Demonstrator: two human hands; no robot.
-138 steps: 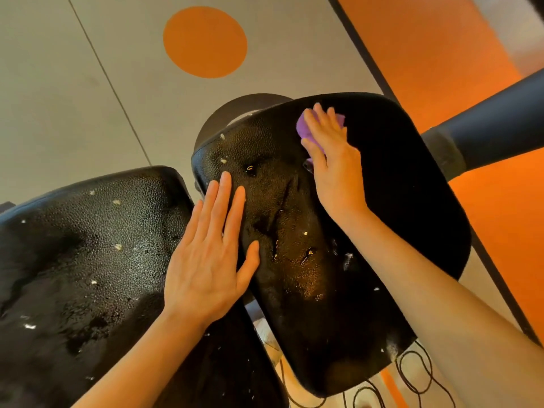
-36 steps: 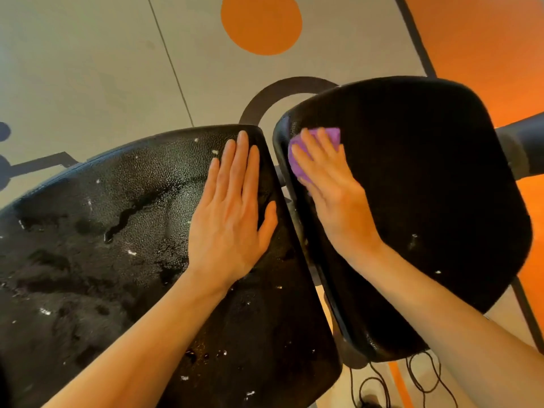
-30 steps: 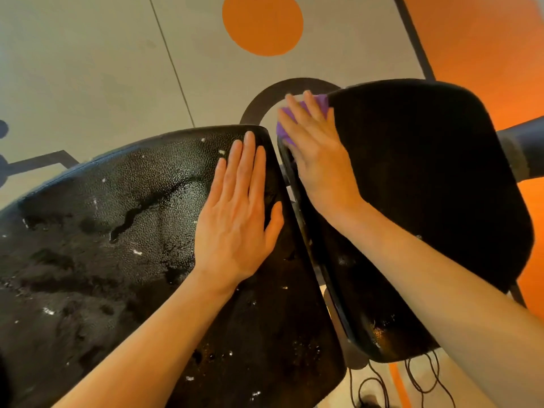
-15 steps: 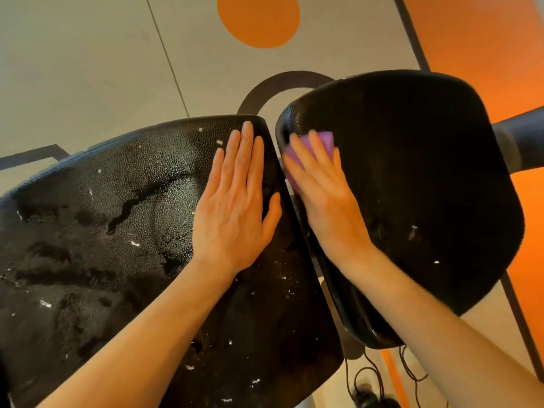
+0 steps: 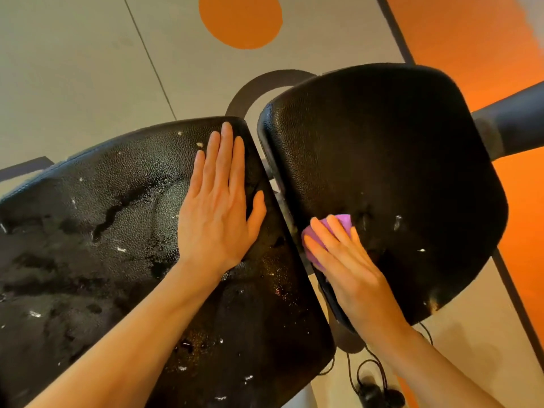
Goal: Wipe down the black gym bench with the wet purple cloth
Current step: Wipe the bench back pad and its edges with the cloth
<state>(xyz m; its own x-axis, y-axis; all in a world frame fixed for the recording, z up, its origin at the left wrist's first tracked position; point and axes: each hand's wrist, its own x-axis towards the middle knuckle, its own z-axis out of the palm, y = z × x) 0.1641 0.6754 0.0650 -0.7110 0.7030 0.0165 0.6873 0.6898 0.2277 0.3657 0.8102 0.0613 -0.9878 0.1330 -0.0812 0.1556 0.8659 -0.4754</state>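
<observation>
Grey gym floor [image 5: 73, 69] with orange circle [image 5: 240, 19], under two wet black bench pads [image 5: 88, 245]. Left hand [image 5: 219, 210] spread flat on larger pad, likely bracing. Right hand [image 5: 344, 266], fingers straight, pressing purple cloth [image 5: 341, 223] onto smaller pad's near-left edge.

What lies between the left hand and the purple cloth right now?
In the head view, between the left hand and the purple cloth runs the narrow gap between the two black pads. No loose object lies there.

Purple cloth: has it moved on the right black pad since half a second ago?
Yes. The purple cloth, under the right hand, has slid along the right black textured pad's left edge toward the person, away from the far corner.
</observation>
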